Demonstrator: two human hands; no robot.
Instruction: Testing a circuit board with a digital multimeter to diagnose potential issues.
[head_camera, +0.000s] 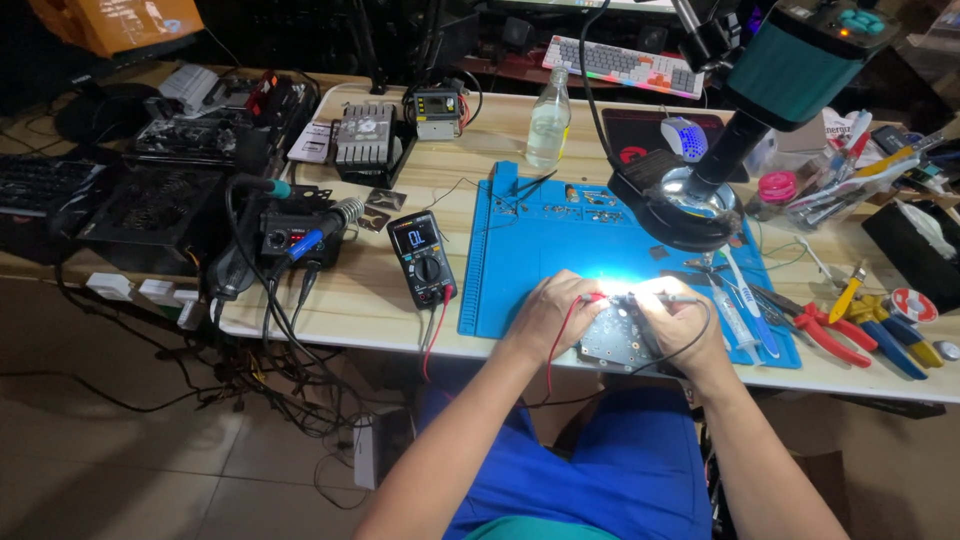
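A dark circuit board (617, 340) lies at the near edge of the blue work mat (540, 250), under a bright light. My left hand (548, 310) pinches a red test probe (594, 297) whose tip meets the board. My right hand (682, 322) grips a black test probe (678, 298) from the other side. Red and black leads run from the probes down over the table edge toward the multimeter (422, 258), which lies left of the mat with its screen lit.
A microscope with a ring light (690, 205) hangs over the mat's right part. Pliers and cutters (850, 320) lie on the right. A soldering station (295, 235), a glass bottle (548, 122), a mouse (684, 137) and a keyboard (622, 64) stand further back. Cables hang off the left edge.
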